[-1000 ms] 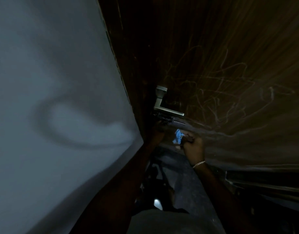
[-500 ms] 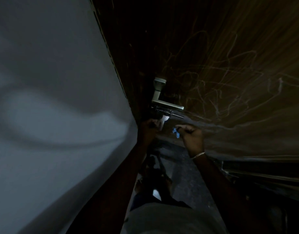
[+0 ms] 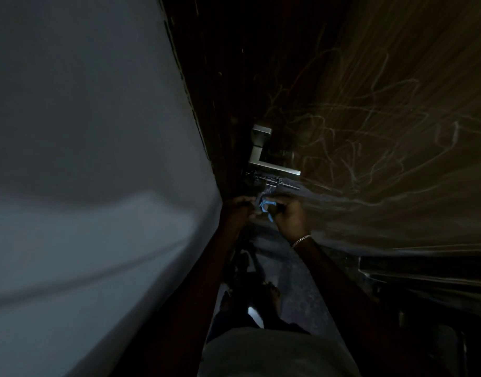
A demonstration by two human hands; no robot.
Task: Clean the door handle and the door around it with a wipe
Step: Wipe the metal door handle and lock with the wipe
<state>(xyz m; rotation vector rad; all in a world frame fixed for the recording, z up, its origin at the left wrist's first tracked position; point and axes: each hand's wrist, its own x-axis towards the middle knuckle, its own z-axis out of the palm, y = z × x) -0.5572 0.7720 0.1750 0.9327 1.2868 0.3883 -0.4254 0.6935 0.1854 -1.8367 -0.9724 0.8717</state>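
A silver lever door handle [image 3: 261, 159] sticks out from the dark brown door [image 3: 383, 118], which is covered in pale scribbles. Just under it is a dark lock fitting [image 3: 274, 183] with a small pale piece [image 3: 259, 201] hanging from it. My right hand [image 3: 291, 217] is closed on a crumpled blue wipe [image 3: 267, 206] and presses it against that hanging piece, below the handle. My left hand [image 3: 238, 210] is beside it on the left, fingers pinched on the same piece. The dim light hides the finer details.
A white wall [image 3: 84, 186] fills the left side, ending at the dark door edge [image 3: 206, 118]. Below the hands are the dark floor [image 3: 296, 289] and my legs. Dark horizontal ledges [image 3: 424, 270] run along the lower right.
My right hand has brought the blue wipe left and slightly up, until it meets my left hand under the lock. My left hand stays by the hanging piece.
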